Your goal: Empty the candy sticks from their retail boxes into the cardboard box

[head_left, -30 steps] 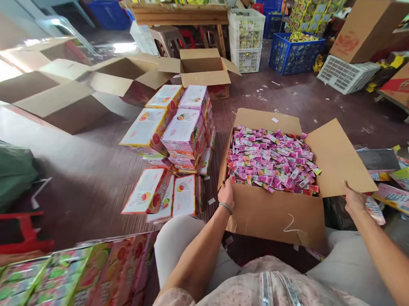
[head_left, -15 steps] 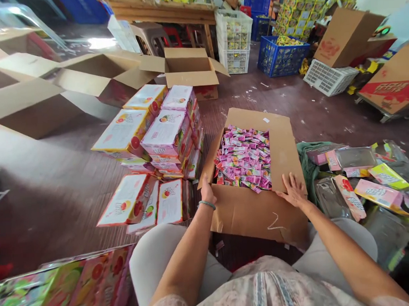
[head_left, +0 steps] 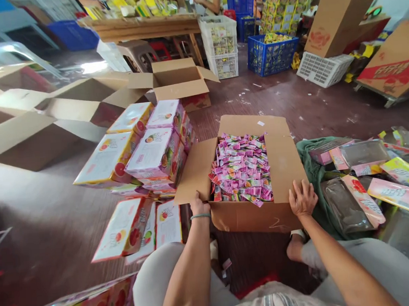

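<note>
An open cardboard box stands on the floor before me, filled with small pink and purple sachets. Its left flap leans outward, and my left hand is closed on that flap's near corner, the fingertips partly hidden beneath. My right hand rests with spread fingers on the near outer corner of the right flap, holding nothing in its palm. The far flap lies folded back, with a scrap of white paper on it. Down the box's near side hangs brown cardboard with a white mark.
Stacked fruit-printed cartons stand left of the box. Clear-windowed packages lie on green cloth at the right. Empty cardboard boxes, a blue crate and white crates stand farther off; a person's arm shows behind the table.
The box's left flap has swung outward and lies flatter, with my left hand moved left along with it. My right hand has slid right to the flap's outer edge. My view has shifted slightly.
</note>
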Tool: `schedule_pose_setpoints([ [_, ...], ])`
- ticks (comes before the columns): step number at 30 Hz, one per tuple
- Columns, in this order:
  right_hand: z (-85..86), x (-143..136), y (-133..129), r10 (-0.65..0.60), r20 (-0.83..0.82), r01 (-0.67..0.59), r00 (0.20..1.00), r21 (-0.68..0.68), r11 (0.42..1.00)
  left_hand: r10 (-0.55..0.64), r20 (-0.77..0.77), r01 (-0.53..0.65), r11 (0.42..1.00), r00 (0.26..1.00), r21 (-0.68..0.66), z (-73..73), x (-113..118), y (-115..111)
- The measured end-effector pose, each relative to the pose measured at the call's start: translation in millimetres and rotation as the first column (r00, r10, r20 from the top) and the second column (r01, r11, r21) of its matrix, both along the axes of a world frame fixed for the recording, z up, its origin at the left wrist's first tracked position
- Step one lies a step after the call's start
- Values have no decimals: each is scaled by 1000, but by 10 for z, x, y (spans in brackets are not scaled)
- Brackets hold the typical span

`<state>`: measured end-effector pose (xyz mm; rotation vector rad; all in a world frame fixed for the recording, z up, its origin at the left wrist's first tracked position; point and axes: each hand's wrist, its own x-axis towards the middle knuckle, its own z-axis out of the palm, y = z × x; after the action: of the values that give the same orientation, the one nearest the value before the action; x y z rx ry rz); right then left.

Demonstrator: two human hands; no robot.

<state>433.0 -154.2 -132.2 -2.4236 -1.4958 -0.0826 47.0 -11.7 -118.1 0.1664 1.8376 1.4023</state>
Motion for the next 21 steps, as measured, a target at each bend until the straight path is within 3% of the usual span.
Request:
schedule_pose_setpoints([
  [6,-49,450,215,81,44,-84,996,59,995,23,-234,-24,1000,972,-2,102,365,-233],
  [8,-41,632,363,104,57,-106,993,49,993,-110,-342,113,994,933,-12,158,558,-353],
  [9,-31,707,435,114,62,-116,992,36,993,-263,-431,277,960,863,-33,185,657,-405],
  [10,-15,764,497,121,66,-123,990,20,992,-440,-534,474,877,722,-82,209,752,-445],
  [12,34,819,582,135,62,-133,989,-24,991,-683,-684,767,574,254,-288,243,918,-485],
  [13,65,817,605,142,54,-140,988,-47,989,-716,-697,806,430,30,-407,248,983,-485],
  [14,98,799,618,149,40,-146,988,-68,987,-718,-685,796,341,-123,-500,245,1036,-476],
  [15,132,771,622,152,20,-150,988,-86,985,-716,-661,767,287,-226,-573,232,1076,-461],
  [17,194,705,604,118,-49,-123,992,-108,987,-710,-617,708,239,-339,-665,186,1121,-427],
  [19,246,665,533,-29,-176,11,984,-101,995,-697,-603,674,232,-388,-701,134,1130,-407],
  [21,296,681,382,-243,-370,212,897,-125,969,-686,-603,664,230,-408,-711,102,1126,-406],
])
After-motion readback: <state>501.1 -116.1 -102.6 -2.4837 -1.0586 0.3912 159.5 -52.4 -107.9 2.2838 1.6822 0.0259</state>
